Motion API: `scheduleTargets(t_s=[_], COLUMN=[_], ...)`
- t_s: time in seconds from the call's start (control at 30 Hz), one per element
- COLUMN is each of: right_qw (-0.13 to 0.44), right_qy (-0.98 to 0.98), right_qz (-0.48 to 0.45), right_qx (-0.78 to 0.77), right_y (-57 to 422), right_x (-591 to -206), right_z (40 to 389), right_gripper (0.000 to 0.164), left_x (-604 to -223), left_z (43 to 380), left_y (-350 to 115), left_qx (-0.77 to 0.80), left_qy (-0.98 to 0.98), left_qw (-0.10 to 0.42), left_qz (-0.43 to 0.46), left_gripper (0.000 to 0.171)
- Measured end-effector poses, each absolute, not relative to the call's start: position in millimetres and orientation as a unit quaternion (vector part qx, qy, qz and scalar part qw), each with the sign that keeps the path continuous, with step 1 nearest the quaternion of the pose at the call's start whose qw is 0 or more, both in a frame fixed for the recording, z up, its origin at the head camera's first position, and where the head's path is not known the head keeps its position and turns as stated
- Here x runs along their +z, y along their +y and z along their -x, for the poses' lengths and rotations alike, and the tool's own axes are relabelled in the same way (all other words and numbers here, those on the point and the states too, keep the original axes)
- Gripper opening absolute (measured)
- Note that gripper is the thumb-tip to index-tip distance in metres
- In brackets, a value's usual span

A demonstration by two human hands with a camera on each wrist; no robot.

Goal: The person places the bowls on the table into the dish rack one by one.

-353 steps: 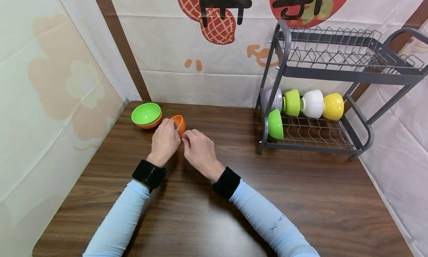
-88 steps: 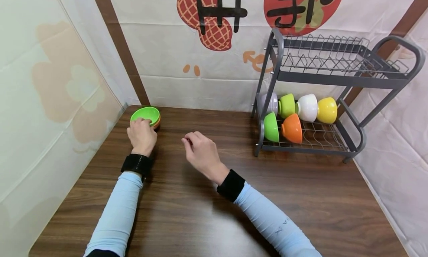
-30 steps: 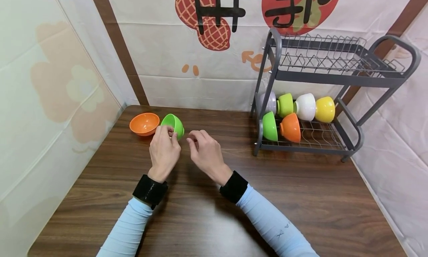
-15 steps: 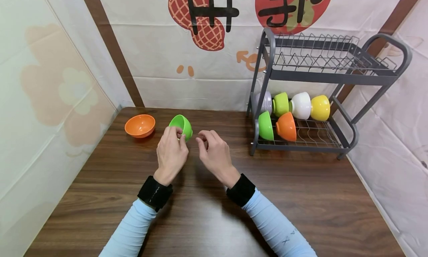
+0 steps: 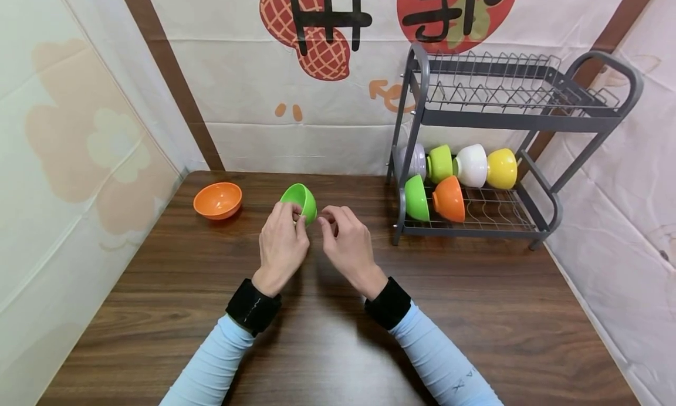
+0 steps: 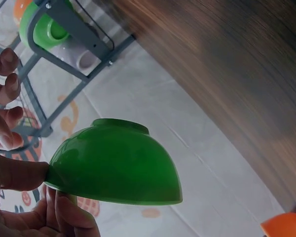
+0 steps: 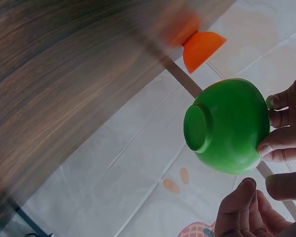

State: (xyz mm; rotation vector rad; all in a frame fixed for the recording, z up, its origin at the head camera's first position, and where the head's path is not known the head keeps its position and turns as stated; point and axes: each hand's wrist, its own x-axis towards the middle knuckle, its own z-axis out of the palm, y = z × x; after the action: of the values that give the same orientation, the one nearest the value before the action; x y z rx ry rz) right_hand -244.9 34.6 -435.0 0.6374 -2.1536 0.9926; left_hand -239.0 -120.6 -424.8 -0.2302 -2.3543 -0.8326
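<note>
A green bowl (image 5: 301,198) is tipped on its side above the table, its mouth facing left. My left hand (image 5: 283,242) pinches its rim between thumb and fingers, as the left wrist view also shows on the green bowl (image 6: 113,163). Close by on the bowl's right, my right hand (image 5: 348,242) has loosely bent fingers and holds nothing. In the right wrist view a small gap separates its fingertips (image 7: 246,185) from the green bowl (image 7: 232,128). An orange bowl (image 5: 217,200) sits upright on the table at the far left.
A grey two-tier dish rack (image 5: 507,121) stands at the back right of the wooden table (image 5: 327,335). On its lower tier several bowls lean on edge: green (image 5: 416,199), orange (image 5: 449,199), lilac (image 5: 417,161), lime (image 5: 439,163), white (image 5: 471,165) and yellow (image 5: 502,168).
An orange bowl earlier in my left hand now stands in the rack. That hand has lifted the green bowl off the other orange one and carried it right, beside my right hand.
</note>
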Motion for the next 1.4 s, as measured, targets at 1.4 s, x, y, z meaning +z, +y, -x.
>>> scheduleTargets(t_s=[1.4], right_qw=[0.320], right_qy=[-0.852], right_qz=[-0.260], right_qx=[0.322], right_y=[82], right_x=[-436], right_z=[239], right_gripper=[0.015], left_x=[-412], left_z=[240], left_y=[-98], left_qx=[-0.240], left_qy=[-0.882], left_qw=[0.325], left_qz=[0.243], left_gripper=[0.018])
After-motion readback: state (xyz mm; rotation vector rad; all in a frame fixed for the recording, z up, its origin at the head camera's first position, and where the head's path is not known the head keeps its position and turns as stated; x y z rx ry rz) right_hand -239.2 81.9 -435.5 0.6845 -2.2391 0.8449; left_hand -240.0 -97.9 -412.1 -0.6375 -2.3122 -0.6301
